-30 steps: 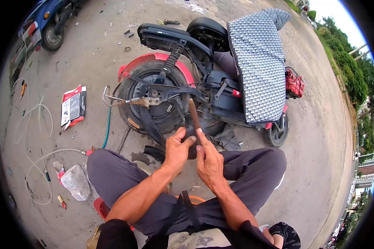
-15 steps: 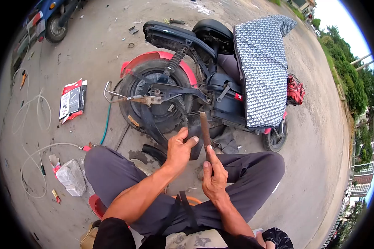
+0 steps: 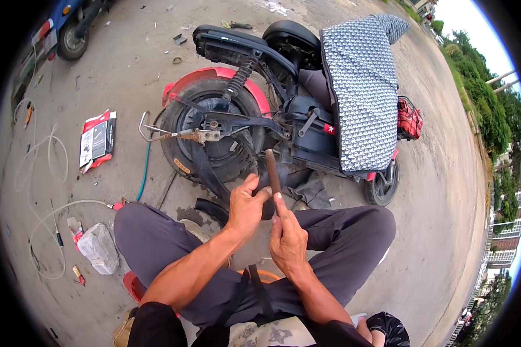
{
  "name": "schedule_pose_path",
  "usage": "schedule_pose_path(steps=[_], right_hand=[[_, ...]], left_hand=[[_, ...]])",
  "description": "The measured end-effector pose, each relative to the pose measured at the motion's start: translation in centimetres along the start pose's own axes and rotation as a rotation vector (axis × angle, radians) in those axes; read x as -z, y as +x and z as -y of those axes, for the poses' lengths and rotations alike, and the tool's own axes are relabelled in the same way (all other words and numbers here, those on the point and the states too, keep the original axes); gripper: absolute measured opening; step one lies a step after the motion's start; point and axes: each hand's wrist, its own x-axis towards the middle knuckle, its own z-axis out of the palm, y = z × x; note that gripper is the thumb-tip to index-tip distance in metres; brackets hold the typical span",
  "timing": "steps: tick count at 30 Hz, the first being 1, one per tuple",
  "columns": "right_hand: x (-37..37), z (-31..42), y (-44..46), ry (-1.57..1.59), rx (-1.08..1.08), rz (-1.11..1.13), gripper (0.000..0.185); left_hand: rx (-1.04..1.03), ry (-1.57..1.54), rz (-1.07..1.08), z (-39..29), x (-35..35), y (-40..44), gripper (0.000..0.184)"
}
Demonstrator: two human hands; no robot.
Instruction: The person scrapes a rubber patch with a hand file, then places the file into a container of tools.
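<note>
My left hand point(image 3: 247, 208) pinches a black rubber inner tube point(image 3: 264, 173) that hangs by the rear wheel point(image 3: 173, 136) of a scooter lying on its side. In my right hand point(image 3: 288, 234) is a rusty brown file-like tool point(image 3: 273, 173), pointing away from me, with a finger stretched along it. The tool lies over or just beside the tube; whether they touch is hard to tell. A patterned cover point(image 3: 362, 92) drapes the scooter's front. Black tyre rubber point(image 3: 211, 209) shows under the wheel.
To the left are a red and white packet point(image 3: 98, 141), a pale hose point(image 3: 69, 203), a teal hose point(image 3: 145, 173) and a grey stone block point(image 3: 98, 248). A blue vehicle point(image 3: 69, 29) stands at top left. Part of another person point(image 3: 379, 329) shows at bottom right.
My right hand lifted the tool away from the tube to the right, then brought it back left beside my left hand. My left hand keeps its hold.
</note>
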Motion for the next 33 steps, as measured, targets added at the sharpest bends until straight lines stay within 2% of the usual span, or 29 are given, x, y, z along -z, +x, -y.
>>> schedule_pose_path(steps=[2, 4, 7, 9, 12, 16, 17, 19, 25, 26, 29, 33], right_hand=[[0.6, 1.1, 3.2, 0.005, -0.080, 0.082, 0.063], [0.9, 1.5, 3.3, -0.034, -0.159, 0.165, 0.059], [0.5, -1.0, -2.4, 0.041, 0.029, 0.012, 0.069], [0.5, -1.0, -3.2, 0.012, 0.004, 0.024, 0.069], [0.6, 0.3, 1.6, -0.049, -0.063, 0.059, 0.063], [0.6, -0.7, 5.3, 0.264, -0.135, -0.011, 0.052], [1.1, -0.6, 4.9, 0.261, -0.085, -0.074, 0.052], [1.7, -0.6, 3.3, 0.233, -0.091, -0.064, 0.052], [2.8, 0.4, -1.8, 0.175, -0.179, 0.093, 0.055], [2.4, 0.2, -2.1, 0.086, -0.014, 0.033, 0.059], [1.0, 0.8, 0.3, 0.035, -0.038, 0.025, 0.062], [0.1, 0.8, 3.0, -0.021, -0.024, 0.036, 0.062]], left_hand=[[0.031, -0.075, -0.006, 0.2, 0.3, 0.1, 0.012], [-0.017, -0.013, -0.014, -0.6, 0.3, -0.4, 0.010], [-0.053, 0.004, -0.034, -1.4, -0.1, -0.3, 0.011], [-0.078, 0.052, -0.003, -0.7, -0.3, -0.3, 0.015], [0.029, -0.006, 0.015, 0.3, 0.1, 0.1, 0.020], [0.145, -0.202, -0.004, -2.1, -0.7, -0.9, 0.022], [0.145, -0.239, -0.012, -2.7, -0.8, -0.9, 0.023], [0.159, -0.328, -0.027, -3.5, -1.4, -1.0, 0.026], [0.085, -0.241, -0.026, -1.2, -0.2, -0.5, 0.022], [0.058, -0.204, -0.021, -0.5, -0.2, -0.3, 0.021], [0.044, -0.086, -0.004, 0.2, 0.1, -0.3, 0.018], [0.025, -0.116, -0.034, -0.4, 0.0, -0.2, 0.013]])
